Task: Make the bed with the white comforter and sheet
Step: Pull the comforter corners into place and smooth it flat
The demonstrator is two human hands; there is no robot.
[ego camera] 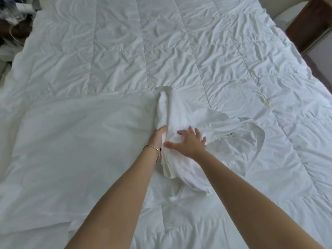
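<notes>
No brand, label or writing can be read anywhere on the bedding. Your white comforter (179, 42) lies spread across the bed, its quilted stitch lines running from near to far and crossing left to right, wrinkled all over. On top of it, covering the near left part, lies the smoother white sheet (71, 132), and its edge is gathered into a bunched roll (164, 112) at the middle of the scene. That roll's long axis runs near to far, its rounded tip pointing to the far side.

Your left hand (158, 139) grips the left side of the roll, fingers wrapped under the cloth and thumb on top; a thin bracelet (152, 150) circles that wrist. Your right hand (188, 142) presses flat on the bunched cloth just right of the roll, fingers spread and straight, clamped on nothing. A dark wooden piece of furniture (309, 24) stands at the far right.
</notes>
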